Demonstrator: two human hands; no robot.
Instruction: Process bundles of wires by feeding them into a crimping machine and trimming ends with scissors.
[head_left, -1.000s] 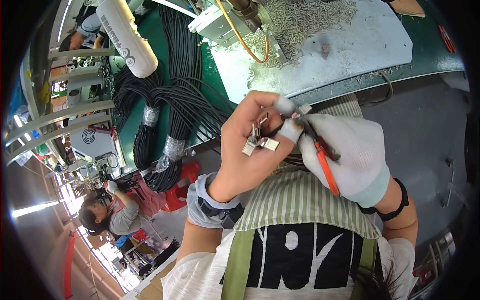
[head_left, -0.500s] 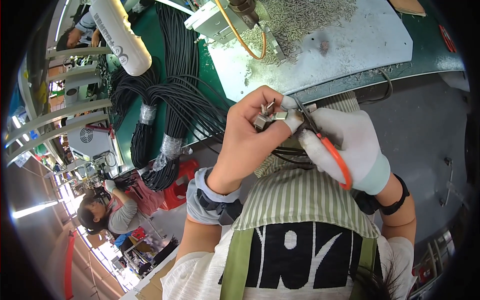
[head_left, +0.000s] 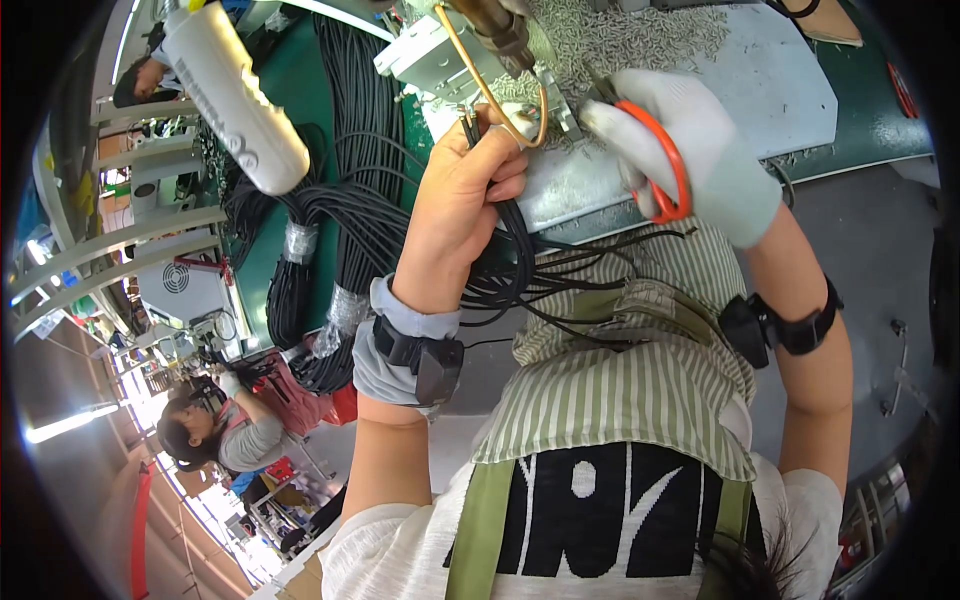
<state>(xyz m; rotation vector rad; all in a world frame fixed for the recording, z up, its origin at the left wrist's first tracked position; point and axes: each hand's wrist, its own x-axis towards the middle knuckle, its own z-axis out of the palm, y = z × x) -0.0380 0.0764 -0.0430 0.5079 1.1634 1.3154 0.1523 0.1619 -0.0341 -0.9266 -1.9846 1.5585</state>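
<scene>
My left hand [head_left: 465,185] is closed round a small bundle of black cables [head_left: 520,245], up by the machine's metal tip. A few cable ends stick out above my fingers, and white covers show on my fingertips. What sits right at those tips is partly hidden behind the machine's orange tube [head_left: 490,90]. My right hand [head_left: 690,140], in a white glove, grips red-handled pliers [head_left: 672,150]. Their dark jaws point up and left over the pale metal plate, close to the machine's tip and apart from the cables.
Small metal bits [head_left: 650,40] lie heaped on the white plate [head_left: 790,90]. Thick tied bundles of black cable [head_left: 360,90] cover the green bench at left. Loose cables cross my striped apron [head_left: 610,400]. A white bottle-shaped cylinder [head_left: 235,100] hangs upper left. A co-worker [head_left: 240,430] sits at lower left.
Both hands have moved up and forward from my lap to the machine. The pliers have come away from the metal connectors at my left fingertips; my left hand now grasps cables.
</scene>
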